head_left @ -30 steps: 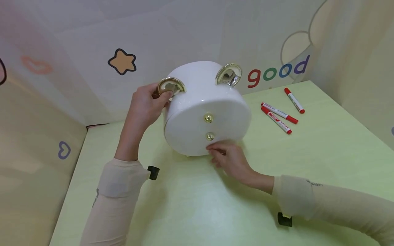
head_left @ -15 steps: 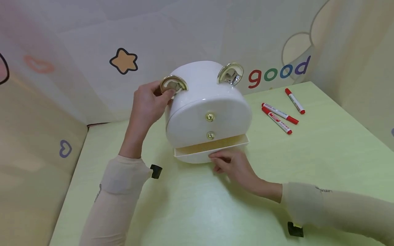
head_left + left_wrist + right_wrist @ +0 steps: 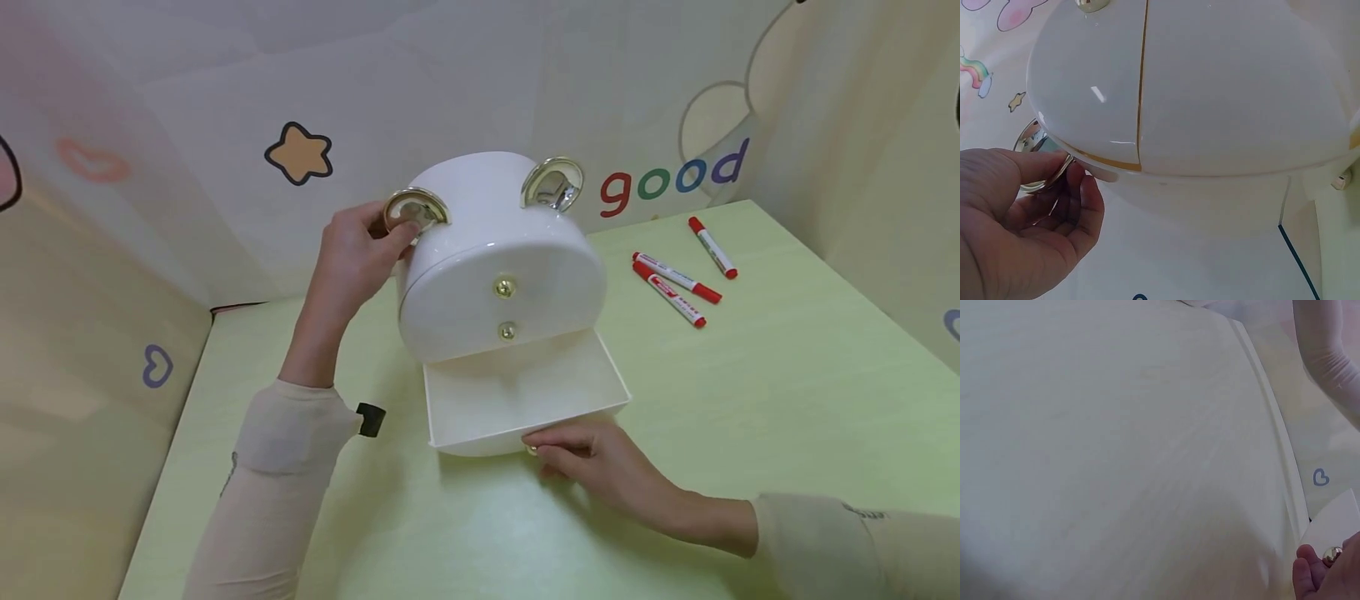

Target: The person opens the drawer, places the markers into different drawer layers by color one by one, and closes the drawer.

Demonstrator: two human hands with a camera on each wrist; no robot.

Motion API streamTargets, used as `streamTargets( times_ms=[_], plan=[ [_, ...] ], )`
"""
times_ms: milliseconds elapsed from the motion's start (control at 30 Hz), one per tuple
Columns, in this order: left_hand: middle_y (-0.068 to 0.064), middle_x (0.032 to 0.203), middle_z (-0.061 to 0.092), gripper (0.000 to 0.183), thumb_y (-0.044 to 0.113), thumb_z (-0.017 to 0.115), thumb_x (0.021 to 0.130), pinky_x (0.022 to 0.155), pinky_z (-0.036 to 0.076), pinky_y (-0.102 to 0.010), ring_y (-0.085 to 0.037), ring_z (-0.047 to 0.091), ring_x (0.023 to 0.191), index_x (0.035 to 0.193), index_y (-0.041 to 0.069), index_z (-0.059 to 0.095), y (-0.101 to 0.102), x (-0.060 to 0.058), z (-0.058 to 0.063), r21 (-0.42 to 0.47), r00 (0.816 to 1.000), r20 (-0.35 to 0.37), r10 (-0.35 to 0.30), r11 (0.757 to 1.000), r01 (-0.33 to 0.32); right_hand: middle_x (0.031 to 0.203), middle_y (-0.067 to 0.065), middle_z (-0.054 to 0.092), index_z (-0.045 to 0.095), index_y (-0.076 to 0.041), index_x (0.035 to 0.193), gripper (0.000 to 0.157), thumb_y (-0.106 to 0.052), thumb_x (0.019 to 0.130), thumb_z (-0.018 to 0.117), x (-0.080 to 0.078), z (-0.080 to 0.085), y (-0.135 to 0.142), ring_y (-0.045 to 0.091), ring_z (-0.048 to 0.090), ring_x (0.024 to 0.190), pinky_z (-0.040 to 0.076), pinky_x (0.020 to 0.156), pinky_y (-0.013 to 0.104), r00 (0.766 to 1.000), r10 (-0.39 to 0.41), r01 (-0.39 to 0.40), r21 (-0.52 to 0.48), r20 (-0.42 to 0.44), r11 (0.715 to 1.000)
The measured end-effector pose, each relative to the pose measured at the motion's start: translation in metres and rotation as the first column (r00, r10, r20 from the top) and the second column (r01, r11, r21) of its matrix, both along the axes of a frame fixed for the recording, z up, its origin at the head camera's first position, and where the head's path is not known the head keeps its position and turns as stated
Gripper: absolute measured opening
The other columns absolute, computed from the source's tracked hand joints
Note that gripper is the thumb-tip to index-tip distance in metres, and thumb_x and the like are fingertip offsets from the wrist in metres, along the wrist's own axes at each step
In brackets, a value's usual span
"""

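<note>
A white rounded storage box (image 3: pixel 480 208) with two gold ears stands on the table in the head view. Its bottom drawer (image 3: pixel 525 383) is pulled well out and holds nothing visible. My left hand (image 3: pixel 352 258) pinches the left gold ear (image 3: pixel 415 200) between thumb and fingers; the left wrist view also shows that ear (image 3: pixel 1034 136). At the drawer front, my right hand (image 3: pixel 611 471) pinches a small gold knob (image 3: pixel 532 450), mostly covered by the fingers. Two more gold knobs, an upper one (image 3: pixel 505 287) and a lower one (image 3: pixel 507 331), sit on the box front.
Several red-capped markers lie on the pale green table (image 3: pixel 787 400) to the right of the box, one marker (image 3: pixel 670 294) nearest it. A patterned wall (image 3: pixel 360 100) stands close behind, with side walls at left and right.
The bottom drawer has slid out from fully closed toward the front, with my right hand moving along on its knob. My left hand has stayed on the ear.
</note>
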State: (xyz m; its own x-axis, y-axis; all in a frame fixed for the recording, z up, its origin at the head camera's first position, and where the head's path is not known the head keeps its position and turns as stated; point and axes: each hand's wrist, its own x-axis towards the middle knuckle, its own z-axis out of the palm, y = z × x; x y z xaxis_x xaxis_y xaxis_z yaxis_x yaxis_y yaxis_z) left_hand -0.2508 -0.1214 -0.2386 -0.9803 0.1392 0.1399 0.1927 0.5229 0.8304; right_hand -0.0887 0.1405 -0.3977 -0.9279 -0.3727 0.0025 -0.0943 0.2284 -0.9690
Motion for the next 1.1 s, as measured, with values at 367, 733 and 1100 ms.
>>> streamTargets(
  times_ms=[367,733,1100],
  plan=[
    [-0.012,0.105,0.061,0.027,0.011,0.065,0.102,0.087,0.059,-0.028,-0.020,0.063,0.096,0.127,0.002,0.063,-0.003,0.001,-0.005,0.089,0.998,-0.058,-0.024,0.996,0.029,0.115,0.019,0.073,0.071,0.007,0.123,0.027,-0.001,0.097,0.069,0.015,0.000,-0.002,0.015,0.073,0.087,0.059,0.079,0.022,1.000,0.014,-0.014,-0.030,0.015,0.999],
    [-0.012,0.110,0.062,0.022,0.015,0.067,0.102,0.085,0.060,-0.027,-0.021,0.065,0.094,0.118,0.000,0.066,-0.001,-0.001,-0.008,0.112,0.999,-0.052,-0.016,0.994,0.021,0.123,0.026,0.068,0.066,0.011,0.127,0.033,0.004,0.096,0.067,0.025,-0.006,-0.002,0.019,0.075,0.088,0.061,0.078,0.026,0.998,0.066,-0.066,-0.036,-0.014,0.997],
    [-0.014,0.105,0.063,0.020,0.018,0.061,0.106,0.086,0.059,-0.028,-0.021,0.065,0.089,0.110,-0.001,0.065,0.000,-0.003,-0.008,0.092,0.999,-0.033,-0.015,0.996,0.018,0.129,0.025,0.063,0.061,0.009,0.134,0.035,0.001,0.100,0.061,0.029,-0.005,0.002,0.022,0.074,0.092,0.058,0.080,0.023,0.993,0.110,-0.107,-0.060,0.045,0.992]
  ],
)
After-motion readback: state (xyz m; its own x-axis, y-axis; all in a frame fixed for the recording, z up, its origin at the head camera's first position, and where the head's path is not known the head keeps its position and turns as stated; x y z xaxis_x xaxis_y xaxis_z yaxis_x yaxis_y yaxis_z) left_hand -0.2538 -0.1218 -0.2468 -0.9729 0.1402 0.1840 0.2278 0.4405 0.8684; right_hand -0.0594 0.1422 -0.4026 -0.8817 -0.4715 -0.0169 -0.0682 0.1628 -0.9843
